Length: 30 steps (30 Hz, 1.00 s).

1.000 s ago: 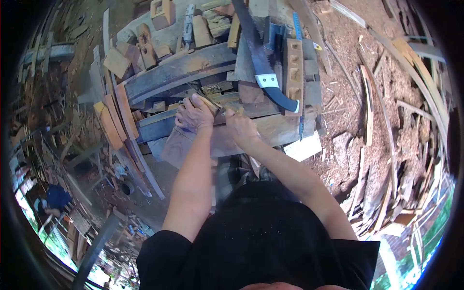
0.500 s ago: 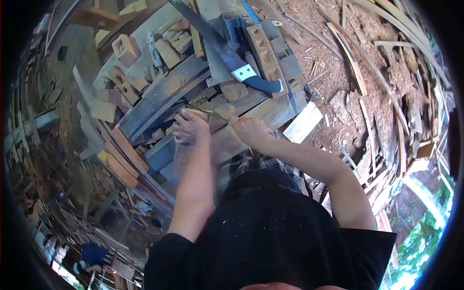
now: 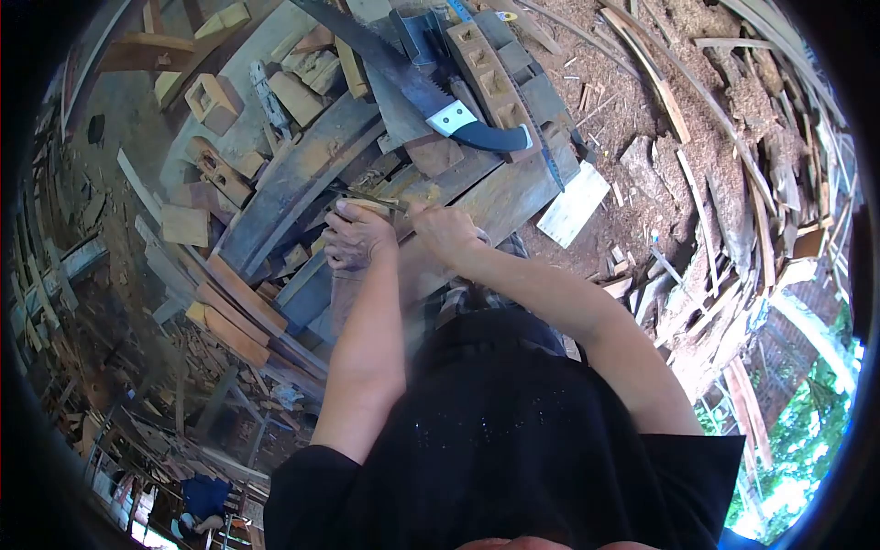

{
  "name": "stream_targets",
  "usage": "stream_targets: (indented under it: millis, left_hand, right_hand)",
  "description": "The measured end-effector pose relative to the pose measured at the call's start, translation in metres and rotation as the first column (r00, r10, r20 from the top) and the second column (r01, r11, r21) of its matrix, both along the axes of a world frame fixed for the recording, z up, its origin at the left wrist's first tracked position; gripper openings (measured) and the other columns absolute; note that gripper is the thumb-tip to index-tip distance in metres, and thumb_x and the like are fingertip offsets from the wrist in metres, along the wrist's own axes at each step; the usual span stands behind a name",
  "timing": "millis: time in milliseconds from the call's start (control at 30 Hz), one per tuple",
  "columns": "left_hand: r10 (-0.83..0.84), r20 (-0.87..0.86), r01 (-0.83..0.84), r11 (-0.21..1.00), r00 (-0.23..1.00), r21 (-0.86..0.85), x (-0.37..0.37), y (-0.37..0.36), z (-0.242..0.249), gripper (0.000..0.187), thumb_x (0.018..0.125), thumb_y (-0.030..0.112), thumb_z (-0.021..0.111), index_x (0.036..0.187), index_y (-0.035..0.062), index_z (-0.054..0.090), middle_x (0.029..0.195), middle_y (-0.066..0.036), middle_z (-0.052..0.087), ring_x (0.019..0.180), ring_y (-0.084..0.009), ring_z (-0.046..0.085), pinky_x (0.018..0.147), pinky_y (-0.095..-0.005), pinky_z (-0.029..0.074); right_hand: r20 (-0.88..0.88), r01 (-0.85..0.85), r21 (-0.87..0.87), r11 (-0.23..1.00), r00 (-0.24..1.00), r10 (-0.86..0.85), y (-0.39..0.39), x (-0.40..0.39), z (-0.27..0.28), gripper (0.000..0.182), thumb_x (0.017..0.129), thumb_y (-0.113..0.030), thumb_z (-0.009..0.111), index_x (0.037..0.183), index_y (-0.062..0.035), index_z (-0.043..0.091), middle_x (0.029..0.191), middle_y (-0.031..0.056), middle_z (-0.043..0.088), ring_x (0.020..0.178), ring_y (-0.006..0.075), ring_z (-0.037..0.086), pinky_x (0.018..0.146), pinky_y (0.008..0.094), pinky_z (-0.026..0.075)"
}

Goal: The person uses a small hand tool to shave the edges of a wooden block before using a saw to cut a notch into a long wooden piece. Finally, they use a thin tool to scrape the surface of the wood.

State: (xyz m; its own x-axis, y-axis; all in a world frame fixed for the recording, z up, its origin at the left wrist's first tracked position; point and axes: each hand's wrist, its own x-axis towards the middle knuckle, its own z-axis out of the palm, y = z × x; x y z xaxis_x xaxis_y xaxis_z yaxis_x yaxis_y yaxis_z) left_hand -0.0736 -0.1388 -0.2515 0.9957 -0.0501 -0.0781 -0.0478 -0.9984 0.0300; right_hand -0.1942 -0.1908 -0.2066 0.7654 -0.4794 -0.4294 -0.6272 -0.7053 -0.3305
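Note:
My left hand (image 3: pixel 359 240) is closed around a small pale piece of wood (image 3: pixel 378 207) above the workbench. A slim dark file-like tool (image 3: pixel 367 196) lies across the top of that wood. Its near end disappears into my right hand (image 3: pixel 446 236), whose fingers are wrapped round it, so the handle is hidden. Just beyond my hands rests a handsaw (image 3: pixel 490 136) with a dark blue grip and a long toothed blade. Beside the saw is a wooden beam with square mortises (image 3: pixel 492 81).
Planks (image 3: pixel 302 174) and wood offcuts (image 3: pixel 295 98) crowd the left of the bench. A pale board (image 3: pixel 573 203) lies at its right edge. Wood shavings (image 3: pixel 596 101) and long strips cover the ground to the right. Another person (image 3: pixel 203 500) is at lower left.
My right hand has moved left, bringing the file-like tool further across the wood and closer to my left hand. The left hand keeps its hold. The whole view has shifted slightly.

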Motion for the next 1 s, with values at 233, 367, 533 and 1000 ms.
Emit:
stream_targets:
  millis: [233, 367, 533, 1000]
  left_hand:
    - [-0.050, -0.010, 0.050, 0.998, 0.999, -0.027, -0.001, 0.002, 0.000, 0.051, 0.094, 0.052, 0.028, 0.110, 0.0131, 0.057, 0.108, -0.016, 0.056, 0.103, -0.0341, 0.051, 0.094, -0.0497, 0.028]
    - [-0.035, -0.008, 0.035, 0.999, 0.999, -0.001, -0.001, -0.001, -0.001, 0.051, 0.095, 0.052, 0.028, 0.110, 0.0130, 0.057, 0.108, -0.016, 0.055, 0.103, -0.0343, 0.051, 0.094, -0.0497, 0.028]
    - [-0.042, -0.003, 0.041, 0.999, 0.999, -0.033, -0.003, -0.001, 0.004, 0.051, 0.095, 0.052, 0.028, 0.111, 0.0123, 0.056, 0.109, -0.016, 0.055, 0.103, -0.0347, 0.050, 0.094, -0.0512, 0.028]
    - [-0.042, -0.004, 0.042, 0.999, 0.999, 0.015, 0.000, 0.003, -0.003, 0.053, 0.094, 0.053, 0.028, 0.113, 0.0126, 0.058, 0.110, -0.017, 0.056, 0.105, -0.0341, 0.050, 0.095, -0.0500, 0.028]
  right_hand:
    - [-0.114, 0.032, 0.012, 0.999, 0.993, -0.030, 0.003, -0.028, 0.027, 0.014, 0.083, -0.011, 0.058, 0.093, -0.0009, 0.055, 0.078, 0.0129, 0.069, 0.074, 0.0244, 0.070, 0.057, 0.0340, 0.056]
    - [-0.058, 0.068, -0.015, 0.998, 0.996, -0.069, 0.006, -0.014, 0.009, 0.014, 0.082, -0.011, 0.058, 0.092, -0.0020, 0.055, 0.077, 0.0121, 0.068, 0.073, 0.0238, 0.070, 0.057, 0.0339, 0.056]
    - [-0.052, 0.067, 0.005, 0.998, 0.996, -0.067, 0.006, -0.037, 0.033, 0.015, 0.083, -0.011, 0.058, 0.095, -0.0025, 0.056, 0.078, 0.0121, 0.069, 0.074, 0.0241, 0.071, 0.058, 0.0347, 0.056]
    - [-0.074, 0.064, 0.021, 0.998, 0.995, -0.062, 0.009, -0.010, -0.001, 0.017, 0.083, -0.013, 0.059, 0.095, -0.0026, 0.056, 0.078, 0.0118, 0.069, 0.074, 0.0251, 0.071, 0.058, 0.0355, 0.056]
